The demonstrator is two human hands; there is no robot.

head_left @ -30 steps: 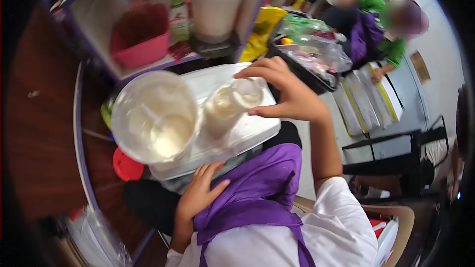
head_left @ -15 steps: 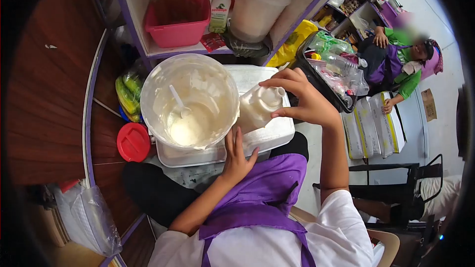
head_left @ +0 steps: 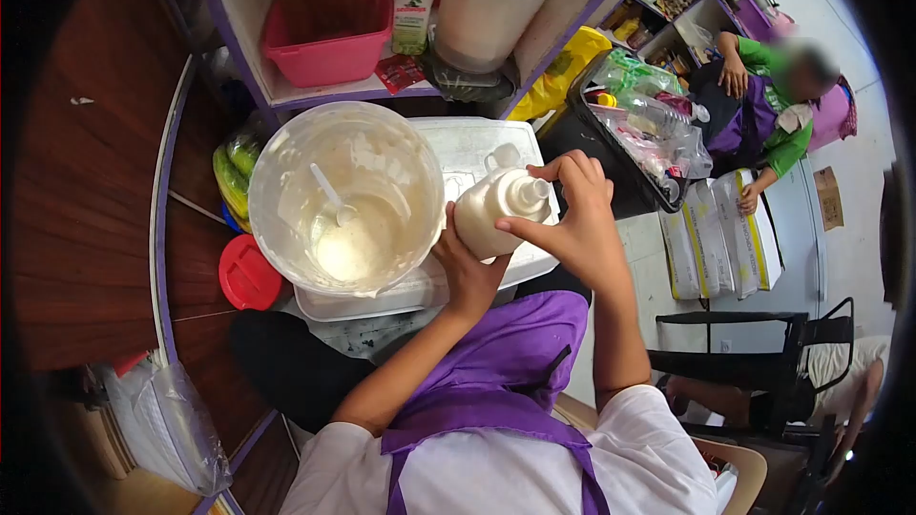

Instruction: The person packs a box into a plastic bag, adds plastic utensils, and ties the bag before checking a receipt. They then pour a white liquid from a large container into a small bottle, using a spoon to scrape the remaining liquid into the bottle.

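A white plastic bottle (head_left: 487, 219) with a narrow open neck and a small loop handle stands tilted beside a big clear tub. My left hand (head_left: 472, 272) is wrapped around the bottle's lower side, its fingers partly hidden between bottle and tub. At the neck and shoulder, my right hand (head_left: 577, 219) grips the bottle with thumb and fingers. The tub (head_left: 272, 172) has creamy white smears on its walls and a pale thick mixture (head_left: 351, 253) at the bottom. A white plastic spoon (head_left: 329, 188) leans inside it. Both rest on a white foam box lid (head_left: 458, 143).
A red lid (head_left: 250, 272) and bagged green-yellow produce (head_left: 234, 176) lie to the left. Ahead, a shelf holds a pink basin (head_left: 334, 48), a spray bottle (head_left: 413, 14) and stacked tubs (head_left: 491, 10). At right are a black bin (head_left: 596, 153) of plastic waste and a seated person (head_left: 763, 114).
My left hand has moved up from the tub's edge onto the bottle. The bottle has turned more upright, and its handle now shows. My right hand has shifted slightly left and down.
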